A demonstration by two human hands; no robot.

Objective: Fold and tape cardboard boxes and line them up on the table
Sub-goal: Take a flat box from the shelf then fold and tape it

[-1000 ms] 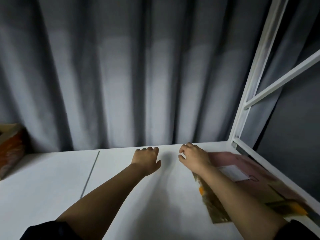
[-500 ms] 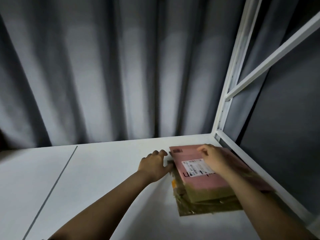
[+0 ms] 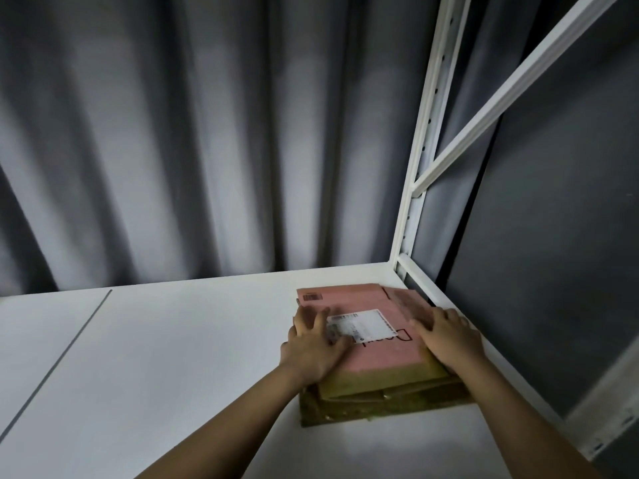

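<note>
A stack of flattened cardboard boxes point(image 3: 377, 401) lies at the right end of the white table point(image 3: 155, 357). The top piece is a pink flattened box point(image 3: 359, 299) with a white shipping label point(image 3: 363, 323). My left hand point(image 3: 313, 344) lies flat on its left edge, fingers spread over the label's corner. My right hand point(image 3: 447, 335) rests on the pink box's right side, fingers spread and curling over the edge. Whether either hand grips the cardboard is unclear.
A white metal shelf frame point(image 3: 420, 160) rises at the table's right rear corner, with a diagonal brace. Grey curtains point(image 3: 207, 133) hang behind the table. A dark seam line point(image 3: 58, 357) crosses the tabletop at the left.
Both hands have moved right onto the pink box: the left from the bare table to its left edge, the right to its right side. The view has swung right.
</note>
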